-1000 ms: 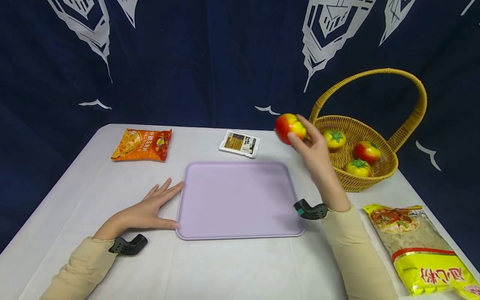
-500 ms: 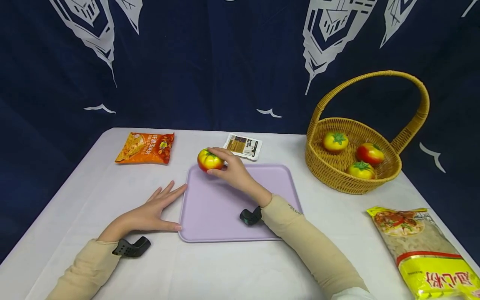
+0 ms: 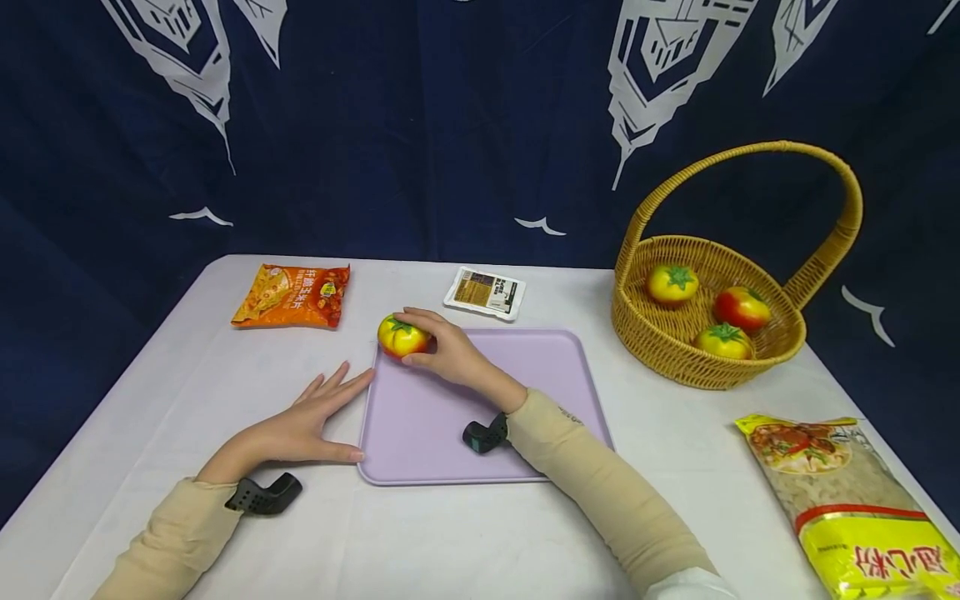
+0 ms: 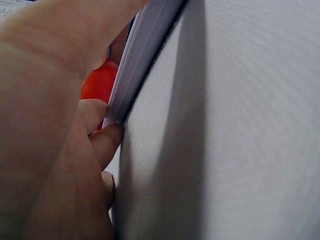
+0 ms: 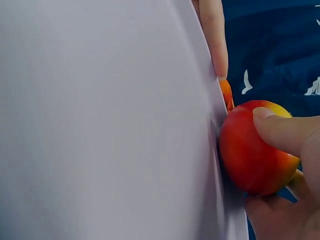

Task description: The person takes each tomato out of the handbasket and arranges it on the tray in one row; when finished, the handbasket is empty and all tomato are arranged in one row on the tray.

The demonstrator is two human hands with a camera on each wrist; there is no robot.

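While the right hand (image 3: 446, 354) pinches a red-and-yellow tomato (image 3: 400, 338) between thumb and fingers, the left hand (image 3: 300, 425) lies spread, thumb and a fingertip against the left edge of the lilac tray (image 3: 420, 433). Tomato at the tray's upper-left corner, left of frame centre; whether its full weight rests there cannot be told. Skin glossy, probably slippery; likely a light, stiff imitation, hard to bruise. Best hold seems round the widest part, thumb opposite fingers, clear of the green top. Tray looks thin, rigid, apt to slide. Farther out: white packet (image 3: 486, 293), upper centre; orange packet (image 3: 292, 297), upper left; wicker basket (image 3: 660, 356) with three more tomatoes (image 3: 672, 284), right.
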